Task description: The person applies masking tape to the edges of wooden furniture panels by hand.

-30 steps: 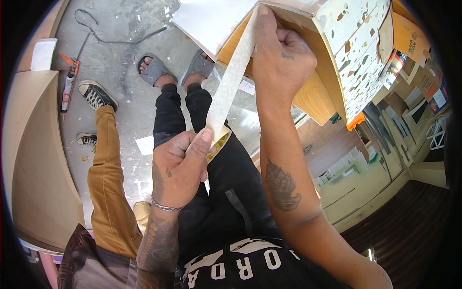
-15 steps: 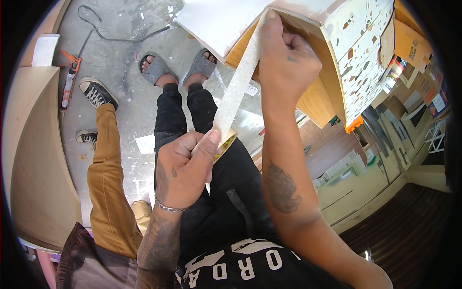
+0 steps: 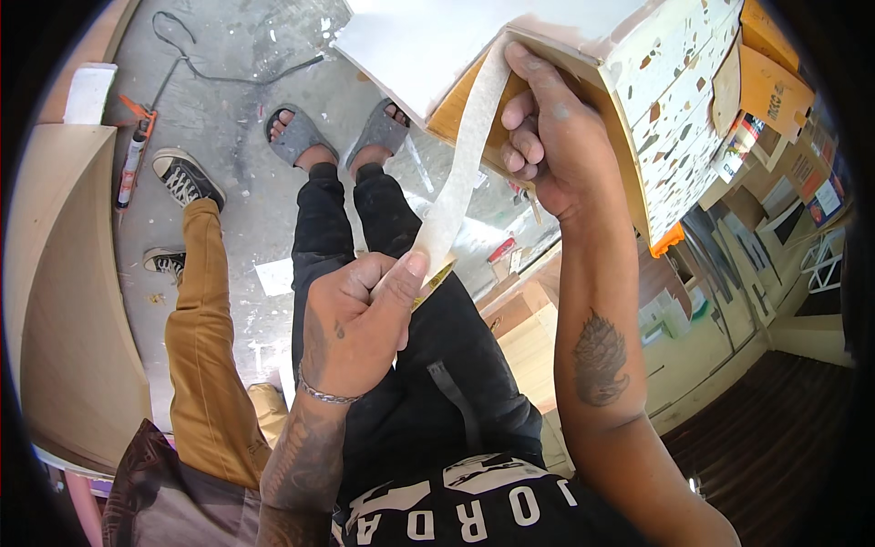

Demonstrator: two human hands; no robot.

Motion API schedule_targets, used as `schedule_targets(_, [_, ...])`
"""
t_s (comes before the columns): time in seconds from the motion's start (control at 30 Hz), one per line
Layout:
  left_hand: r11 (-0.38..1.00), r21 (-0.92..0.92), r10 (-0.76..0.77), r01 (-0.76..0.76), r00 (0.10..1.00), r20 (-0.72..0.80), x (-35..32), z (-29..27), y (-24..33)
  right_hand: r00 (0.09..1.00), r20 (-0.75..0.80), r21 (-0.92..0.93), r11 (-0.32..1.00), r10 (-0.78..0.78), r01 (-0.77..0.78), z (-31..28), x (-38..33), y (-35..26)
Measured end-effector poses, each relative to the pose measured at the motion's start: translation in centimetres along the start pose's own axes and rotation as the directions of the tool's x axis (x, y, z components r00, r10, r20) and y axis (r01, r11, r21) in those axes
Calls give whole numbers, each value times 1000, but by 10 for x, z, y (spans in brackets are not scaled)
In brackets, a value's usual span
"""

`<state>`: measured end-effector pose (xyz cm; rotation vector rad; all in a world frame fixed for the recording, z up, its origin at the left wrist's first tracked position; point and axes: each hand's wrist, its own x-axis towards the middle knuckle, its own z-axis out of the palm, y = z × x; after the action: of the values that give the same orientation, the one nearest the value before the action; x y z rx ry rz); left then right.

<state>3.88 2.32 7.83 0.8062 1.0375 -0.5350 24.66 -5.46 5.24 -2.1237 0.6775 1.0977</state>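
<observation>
My left hand [image 3: 357, 314] is closed around a roll of masking tape [image 3: 435, 284], with the thumb pressed on the pale tape. A pulled-out tape strip [image 3: 463, 169] climbs from the roll to the front corner of a box-like wooden piece [image 3: 456, 102], where its far end sits at the edge. Just right of that end, my right hand [image 3: 567, 137] has one digit stretched along the edge while its other fingers curl loosely, apart from the strip. The wooden piece carries a white panel [image 3: 437, 41] and a speckled terrazzo-patterned side [image 3: 679, 100].
Another person's brown-trousered leg [image 3: 205, 337] and sneaker [image 3: 187, 178] are at my left. A caulking gun [image 3: 135, 155] lies beside a curved wooden panel [image 3: 77, 273]. A dark cord [image 3: 246, 77] crosses the concrete floor. Cardboard boxes [image 3: 773, 91] and offcuts stand at right.
My right hand has loosened from its fist on the tape end and rotated, the forearm swinging right. The strip now bows slightly. The left hand has barely moved.
</observation>
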Motion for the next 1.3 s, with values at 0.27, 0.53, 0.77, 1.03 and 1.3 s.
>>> schedule_targets(0.27, [1000,-17,12,-12,1000,4,-3,2,7,994,76,19,996,80,-81,1,1,-9])
schedule_targets(0.53, [999,38,36,-38,999,36,-11,4,18,992,112,-6,999,52,-52,2,1,-7])
schedule_targets(0.77, [880,230,408,-415,909,80,-21,12,38,998,48,17,999,40,-41,4,8,-2])
schedule_targets(1.03, [896,207,383,-393,920,85,-22,17,43,999,-30,-9,1000,24,-24,13,1,-3])
schedule_targets(1.3, [958,144,252,-250,968,3,-15,6,18,998,-42,-12,999,-45,44,11,3,1])
